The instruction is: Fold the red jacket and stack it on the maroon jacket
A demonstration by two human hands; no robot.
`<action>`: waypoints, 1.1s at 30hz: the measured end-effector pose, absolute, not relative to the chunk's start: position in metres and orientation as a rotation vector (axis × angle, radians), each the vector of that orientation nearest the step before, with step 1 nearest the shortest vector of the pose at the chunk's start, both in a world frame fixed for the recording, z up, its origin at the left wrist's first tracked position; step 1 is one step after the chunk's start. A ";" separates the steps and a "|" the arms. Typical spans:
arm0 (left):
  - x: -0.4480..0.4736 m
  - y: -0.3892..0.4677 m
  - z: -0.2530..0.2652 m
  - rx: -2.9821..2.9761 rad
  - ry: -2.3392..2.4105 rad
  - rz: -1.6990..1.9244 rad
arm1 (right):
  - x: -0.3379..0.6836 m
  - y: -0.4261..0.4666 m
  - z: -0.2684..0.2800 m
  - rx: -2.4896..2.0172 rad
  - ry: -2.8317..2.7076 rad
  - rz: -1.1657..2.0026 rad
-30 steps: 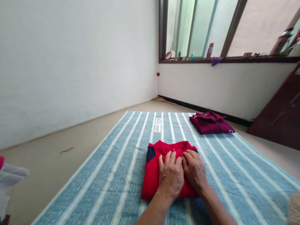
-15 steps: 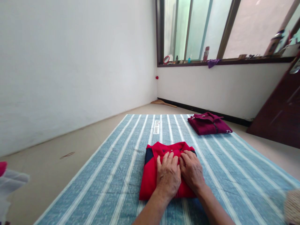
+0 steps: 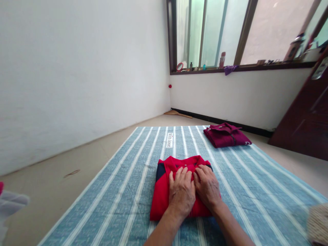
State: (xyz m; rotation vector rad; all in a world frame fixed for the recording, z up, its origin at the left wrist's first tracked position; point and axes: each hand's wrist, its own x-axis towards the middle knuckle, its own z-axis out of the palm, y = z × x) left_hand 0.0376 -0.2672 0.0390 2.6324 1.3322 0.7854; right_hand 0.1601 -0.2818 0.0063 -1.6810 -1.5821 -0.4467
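Okay, both hands down on the work, palms facing the cloth. Left hand (image 3: 182, 191): fingers slightly spread and bent, tips just short of the collar. Right hand (image 3: 207, 186): similar pose, angled inward, thumb side right up against the left. Thumbs mostly hidden; can't tell if either pinches any cloth.

Folded red fabric garment with navy shoulder panels (image 3: 160, 201) lies directly under both hands, collar pointing away from the wrists. Hands sit right of its middle: a wide red strip shows outside the left hand, little outside the right. Collar is just beyond the fingertips.

Garment rests on a blue cloth with white stripes (image 3: 128, 181). Beige ribbed textile object (image 3: 319, 223) at the lower right edge, cut off by the frame. Sheer white material (image 3: 14, 201) at far left, well apart from the hands.

Farther out: white "With love" label (image 3: 170, 140) beyond the collar, then a folded maroon fabric garment (image 3: 227, 136) near the far right corner, clear of both hands.

Back: flat straw-coloured item (image 3: 175, 112) on the floor, dark red door (image 3: 299, 116) right, purple cloth (image 3: 230, 69) hanging off the windowsill.
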 end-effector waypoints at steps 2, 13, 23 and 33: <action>0.038 -0.267 0.038 2.626 1.339 0.788 | 0.160 -0.282 0.006 -1.687 -1.587 -0.439; 0.038 -0.268 0.039 2.617 1.348 0.788 | 0.161 -0.283 0.006 -1.694 -1.596 -0.387; 0.035 -0.266 0.040 2.586 1.337 0.814 | 0.162 -0.283 0.004 -1.665 -1.538 -0.356; 0.034 -0.254 0.047 2.496 1.325 0.918 | 0.170 -0.285 0.006 -1.578 -1.500 -0.183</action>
